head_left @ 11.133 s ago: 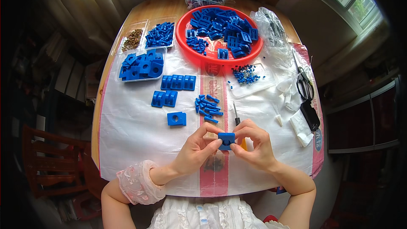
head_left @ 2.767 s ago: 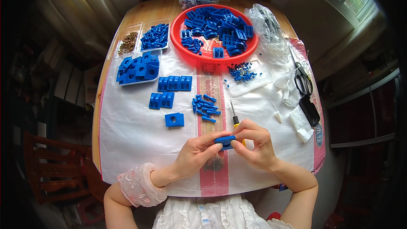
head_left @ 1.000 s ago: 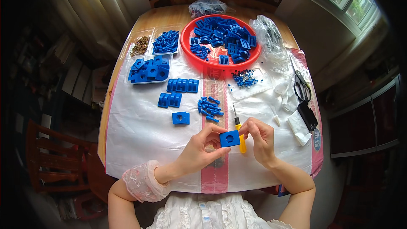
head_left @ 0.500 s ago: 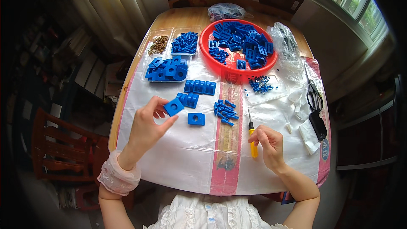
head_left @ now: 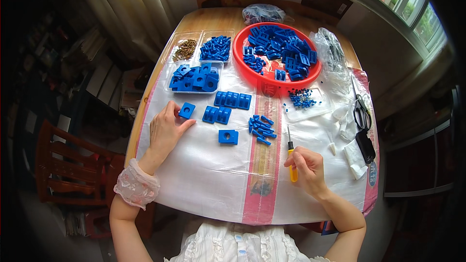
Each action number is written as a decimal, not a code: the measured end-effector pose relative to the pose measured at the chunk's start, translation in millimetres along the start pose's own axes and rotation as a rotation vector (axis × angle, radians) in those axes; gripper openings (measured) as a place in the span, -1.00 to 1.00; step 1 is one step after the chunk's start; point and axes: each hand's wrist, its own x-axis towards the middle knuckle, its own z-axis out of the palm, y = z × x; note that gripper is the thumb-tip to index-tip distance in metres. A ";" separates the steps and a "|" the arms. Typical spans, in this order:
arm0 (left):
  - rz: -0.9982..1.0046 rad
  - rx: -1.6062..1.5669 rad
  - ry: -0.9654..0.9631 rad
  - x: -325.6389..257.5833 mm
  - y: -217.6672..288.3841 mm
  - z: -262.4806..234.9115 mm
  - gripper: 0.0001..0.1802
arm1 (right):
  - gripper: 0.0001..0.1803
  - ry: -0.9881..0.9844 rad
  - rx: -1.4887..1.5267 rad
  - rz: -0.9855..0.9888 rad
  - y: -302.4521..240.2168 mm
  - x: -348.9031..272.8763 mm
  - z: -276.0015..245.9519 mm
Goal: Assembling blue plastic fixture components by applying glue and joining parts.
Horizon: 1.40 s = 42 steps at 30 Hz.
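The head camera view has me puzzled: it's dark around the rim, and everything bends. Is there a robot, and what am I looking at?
No robot here, just a person's two bare hands. The camera sits on their head, looking down; its fisheye lens bends straight edges.

A white sheet covers much of the wooden table. At the far side, a red basin contains many blue plastic parts; clear containers to its left hold screws and more blue pieces. Black-handled scissors lie at the right.

The left hand has its fingers at the edge of a square blue piece, thumb spread away. The right hand curls over a yellow-handled screwdriver. I can't tell whether either hand is really gripping.
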 end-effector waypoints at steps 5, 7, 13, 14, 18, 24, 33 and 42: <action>-0.027 -0.009 -0.032 -1.8 -1.2 -1.5 -0.48 | -0.63 -0.017 -0.028 0.003 -0.9 0.7 0.0; -0.054 -0.032 -0.055 -1.7 0.3 -2.1 -0.47 | -0.63 -0.018 -0.036 -0.007 -1.4 0.9 -0.5; -0.109 -0.070 -0.139 1.7 -7.4 -8.9 -0.37 | -0.64 -0.023 -0.042 -0.016 -0.7 1.5 -0.8; -0.131 -0.091 -0.178 4.0 -6.2 -13.6 -0.35 | -0.64 -0.023 -0.039 -0.014 -0.7 1.2 -0.8; -0.114 -0.116 -0.220 1.5 -14.5 -20.9 -0.40 | -0.64 -0.026 -0.032 -0.018 -2.8 2.1 -0.5; 0.089 0.013 -0.088 -23.5 32.7 -37.8 -0.64 | -0.65 -0.008 -0.030 -0.011 -1.0 2.2 -1.3; 0.321 -0.121 -0.209 -18.7 88.7 -22.6 -0.74 | -0.69 0.051 -0.088 -0.045 -6.0 3.0 -1.2; 0.373 -0.076 -0.258 -18.8 86.8 -1.5 -0.57 | -0.76 0.074 -0.114 -0.069 -6.6 4.2 1.0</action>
